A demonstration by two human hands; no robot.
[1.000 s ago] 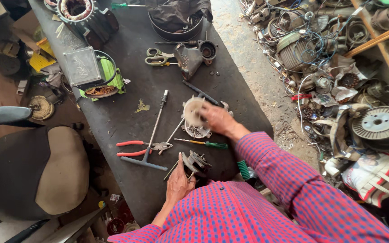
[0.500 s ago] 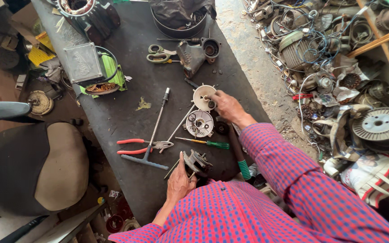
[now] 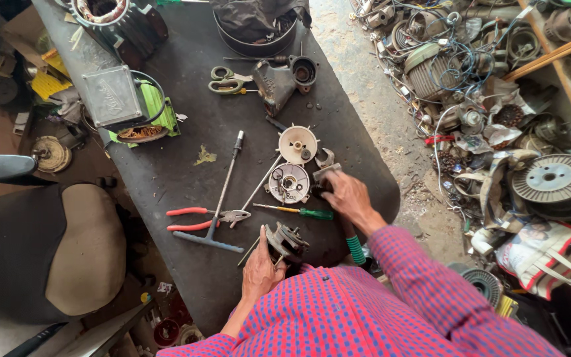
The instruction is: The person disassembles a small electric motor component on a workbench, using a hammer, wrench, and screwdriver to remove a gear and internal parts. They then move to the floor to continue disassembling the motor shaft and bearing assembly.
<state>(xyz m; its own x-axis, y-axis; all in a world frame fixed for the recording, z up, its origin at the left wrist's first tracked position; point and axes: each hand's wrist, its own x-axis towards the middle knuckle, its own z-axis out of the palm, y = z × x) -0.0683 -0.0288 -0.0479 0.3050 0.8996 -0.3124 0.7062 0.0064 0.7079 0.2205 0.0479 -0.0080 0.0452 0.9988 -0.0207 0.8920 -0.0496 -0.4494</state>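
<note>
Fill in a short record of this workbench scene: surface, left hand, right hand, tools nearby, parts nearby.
surface: dark bench
left hand: left hand grips a small motor part at the near edge
right hand: right hand holds a hammer with a green-tipped handle
tools nearby: red pliers, green screwdriver, T-wrench, scissors
parts nearby: round end cover, white fan disc

Hammer (image 3: 338, 198) handle mid hidden by right hand (image 3: 348, 198); motor stator (image 3: 110, 16) cut by top edge
</note>
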